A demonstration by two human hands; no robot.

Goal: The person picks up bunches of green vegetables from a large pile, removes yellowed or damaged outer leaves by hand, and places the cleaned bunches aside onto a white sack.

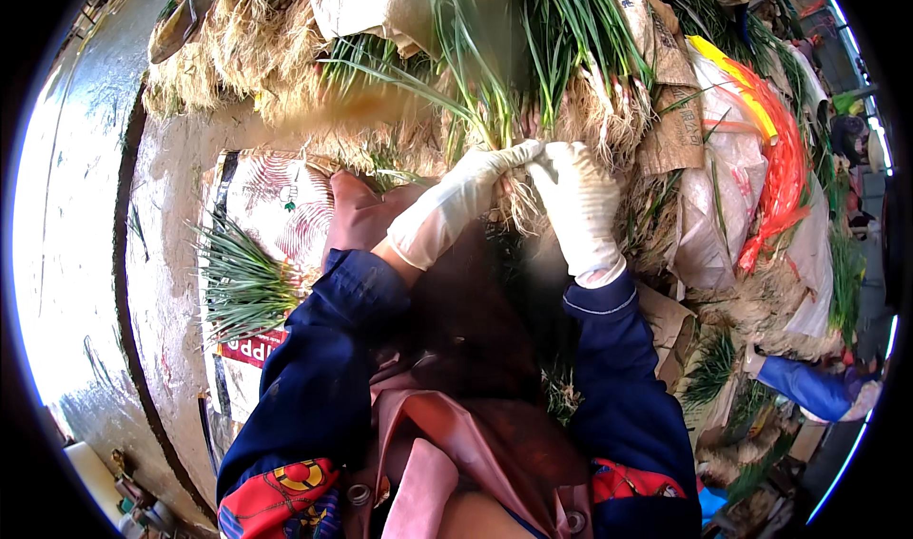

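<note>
A small bunch of scallions (pixel 487 106) stands upright in my left hand (pixel 466 189), which wears a pale glove. Its fingers close round the white stems, and the stringy roots (pixel 519 206) hang down between my hands. My right hand (pixel 580 202), also gloved, meets the left one at the fingertips, right beside those roots. Its fingers are bent together, and whatever they pinch is hidden. Just beyond my hands lies a thick pile of scallions (pixel 571 30) with tangled, straw-coloured roots toward me.
Trimmed-looking scallions (pixel 249 282) lie on a printed sack (pixel 285 192) at my left. Brown sacking (pixel 673 130) and orange plastic strands (pixel 778 192) are at the right. Farther right, a person's blue sleeve (pixel 804 387) reaches toward more scallions. Wet concrete floor (pixel 81 206) runs along the far left.
</note>
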